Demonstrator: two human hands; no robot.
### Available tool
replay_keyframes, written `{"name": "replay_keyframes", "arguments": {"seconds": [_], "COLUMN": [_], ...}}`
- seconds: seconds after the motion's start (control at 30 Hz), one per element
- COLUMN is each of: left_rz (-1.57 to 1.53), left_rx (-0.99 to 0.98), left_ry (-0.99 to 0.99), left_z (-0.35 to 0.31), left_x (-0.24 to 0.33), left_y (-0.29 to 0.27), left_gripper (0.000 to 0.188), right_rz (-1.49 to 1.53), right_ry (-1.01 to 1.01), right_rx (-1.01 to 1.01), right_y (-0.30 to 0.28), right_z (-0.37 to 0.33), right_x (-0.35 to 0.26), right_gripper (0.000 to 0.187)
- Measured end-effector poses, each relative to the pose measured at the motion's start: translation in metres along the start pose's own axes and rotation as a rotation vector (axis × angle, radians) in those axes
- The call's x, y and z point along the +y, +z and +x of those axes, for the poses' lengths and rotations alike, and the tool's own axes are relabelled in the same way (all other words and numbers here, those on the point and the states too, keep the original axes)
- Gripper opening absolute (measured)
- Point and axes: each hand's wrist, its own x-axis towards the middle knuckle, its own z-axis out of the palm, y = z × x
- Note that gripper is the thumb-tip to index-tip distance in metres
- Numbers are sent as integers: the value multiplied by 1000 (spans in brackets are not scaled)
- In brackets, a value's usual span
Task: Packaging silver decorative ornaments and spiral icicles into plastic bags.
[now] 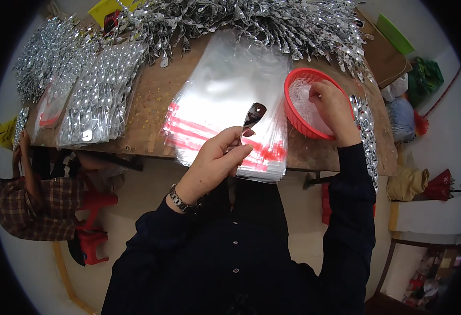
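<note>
My left hand point(217, 160) pinches a shiny silver twisted strip point(254, 114) between thumb and fingers. The strip's rounded upper end has a small hole, and its lower part is hidden by the fingers. Below it lies a stack of clear plastic bags point(230, 84) with red-printed bands along the near edge. To the right stands a red plastic basket point(299, 119) holding a tangle of thin white strings point(301, 97). Over the basket, my right hand point(331, 107) has its fingers curled together in a pinch; whatever they hold is too small to make out.
Silver twisted strips point(272, 26) are heaped across the table's point(154, 100) far side. Bagged strips point(96, 100) lie at the left, with a loose row point(366, 131) along the right. A person in a checked shirt point(36, 210) is at the left, beside red stools point(94, 205).
</note>
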Motion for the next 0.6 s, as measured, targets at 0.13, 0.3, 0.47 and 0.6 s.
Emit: {"name": "replay_keyframes", "arguments": {"seconds": [0.13, 0.3, 0.47, 0.6], "left_rz": [-78, -136, -157, -184], "left_rx": [13, -2, -16, -23], "left_ry": [-19, -32, -50, -59], "left_z": [3, 6, 7, 8], "left_x": [-4, -5, -8, -7], "left_y": [-1, -2, -2, -2], "left_gripper": [32, 31, 30, 31], "right_rz": [77, 250, 389, 459], "right_ry": [22, 131, 257, 260], "right_rx": [80, 72, 39, 51], "right_y": [-8, -23, -32, -37], "right_z": [0, -2, -2, -4], "right_x": [3, -1, -4, -5], "right_gripper": [9, 8, 9, 11]}}
